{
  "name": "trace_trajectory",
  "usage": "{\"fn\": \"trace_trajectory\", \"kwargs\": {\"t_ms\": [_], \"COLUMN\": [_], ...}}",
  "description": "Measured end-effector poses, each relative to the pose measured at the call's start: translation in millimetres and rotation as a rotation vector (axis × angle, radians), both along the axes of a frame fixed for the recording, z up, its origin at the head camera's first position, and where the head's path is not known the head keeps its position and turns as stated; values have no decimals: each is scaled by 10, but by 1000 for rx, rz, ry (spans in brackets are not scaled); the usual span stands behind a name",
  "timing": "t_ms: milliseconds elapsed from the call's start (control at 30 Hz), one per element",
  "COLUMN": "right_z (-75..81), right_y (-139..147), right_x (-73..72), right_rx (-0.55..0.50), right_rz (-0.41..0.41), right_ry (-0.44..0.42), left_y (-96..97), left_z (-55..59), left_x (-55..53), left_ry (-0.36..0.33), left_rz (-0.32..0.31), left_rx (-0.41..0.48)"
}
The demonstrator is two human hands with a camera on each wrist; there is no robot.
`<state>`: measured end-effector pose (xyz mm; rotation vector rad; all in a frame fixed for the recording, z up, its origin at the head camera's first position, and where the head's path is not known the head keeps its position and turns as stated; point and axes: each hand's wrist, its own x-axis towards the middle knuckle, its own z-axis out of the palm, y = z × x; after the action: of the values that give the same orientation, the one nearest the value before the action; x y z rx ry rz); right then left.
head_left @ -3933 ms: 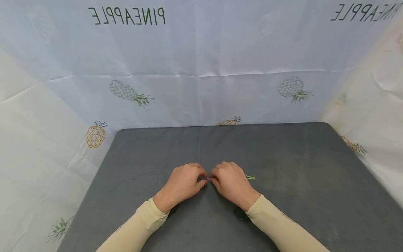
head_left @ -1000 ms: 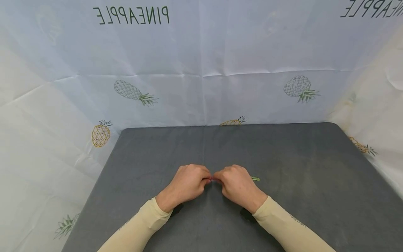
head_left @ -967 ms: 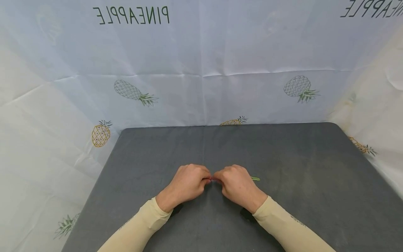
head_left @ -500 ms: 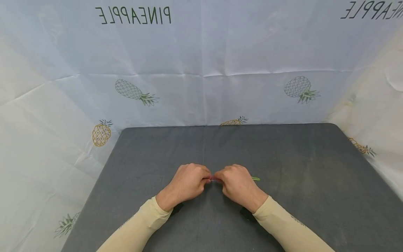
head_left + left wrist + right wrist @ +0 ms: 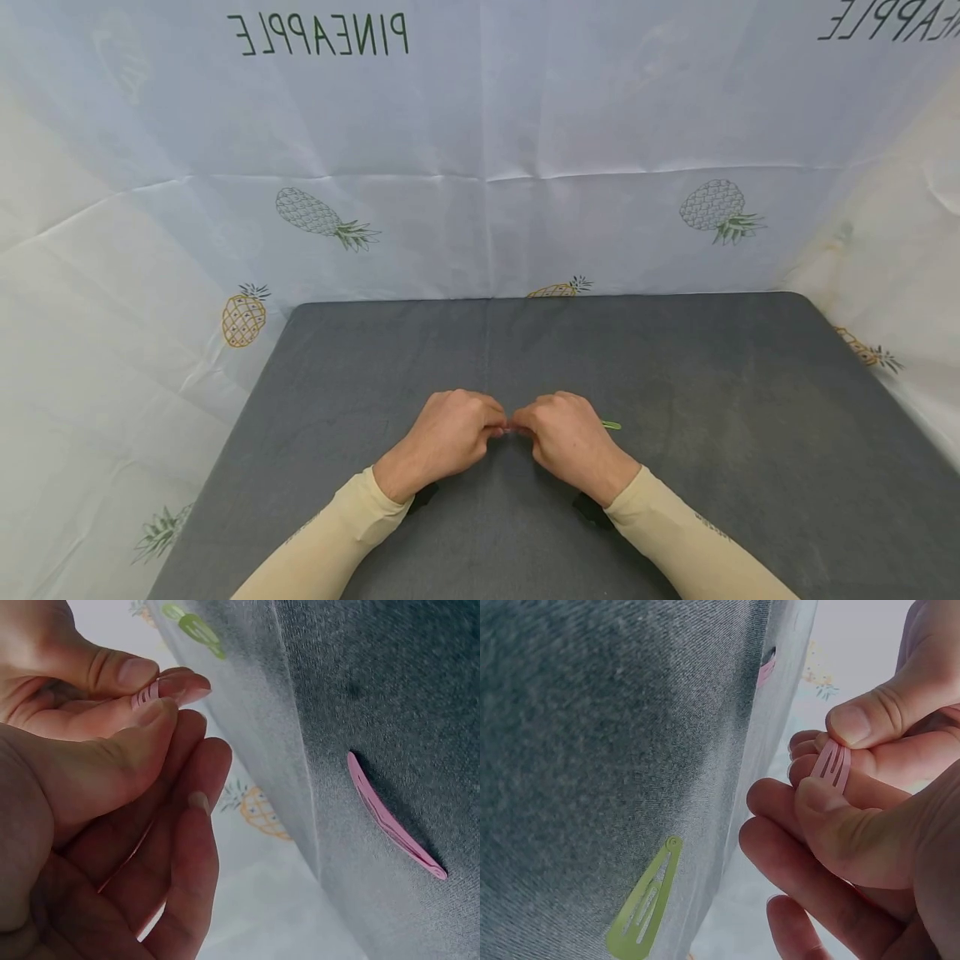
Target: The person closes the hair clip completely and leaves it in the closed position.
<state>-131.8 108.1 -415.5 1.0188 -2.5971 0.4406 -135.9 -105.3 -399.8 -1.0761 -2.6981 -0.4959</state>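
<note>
My left hand [image 5: 446, 435] and right hand [image 5: 570, 437] meet fingertip to fingertip over the middle of the table. Between them is a pink snap hair clip [image 5: 831, 766], one end pinched by each thumb and forefinger. In the right wrist view its slotted middle shows, while the ends are covered by the fingers. The left wrist view shows only a short pink piece of it. A second pink hair clip [image 5: 390, 821] lies on the dark cloth. A green snap hair clip [image 5: 641, 907] lies on the cloth too, just past my right hand.
The table [image 5: 712, 400] has a dark grey cover with rounded far corners. White curtains [image 5: 585, 125] printed with pineapples hang behind it and along both sides. Dark straps [image 5: 588, 508] show under both wrists.
Both hands keep their pinch on the pink hair clip. Compared with the oldest frame, the fingertips are closer together and the thumbs more tucked under. The whole head view has shifted slightly.
</note>
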Motion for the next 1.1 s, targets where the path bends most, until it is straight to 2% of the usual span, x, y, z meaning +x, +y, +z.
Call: {"fn": "trace_trajectory", "kwargs": {"t_ms": [533,800,1100], "right_z": [-21,-36,-2], "right_y": [-14,-40,-33], "right_x": [3,21,9], "right_rx": [3,-12,24], "right_rz": [-14,-32,-71], "right_ry": [0,-85,-86], "left_y": [-13,-32,-34], "left_z": [-25,-49,-58], "left_x": [-9,-2,-27], "left_ry": [-2,-23,-37], "left_rz": [27,35,56], "left_rx": [8,10,9]}}
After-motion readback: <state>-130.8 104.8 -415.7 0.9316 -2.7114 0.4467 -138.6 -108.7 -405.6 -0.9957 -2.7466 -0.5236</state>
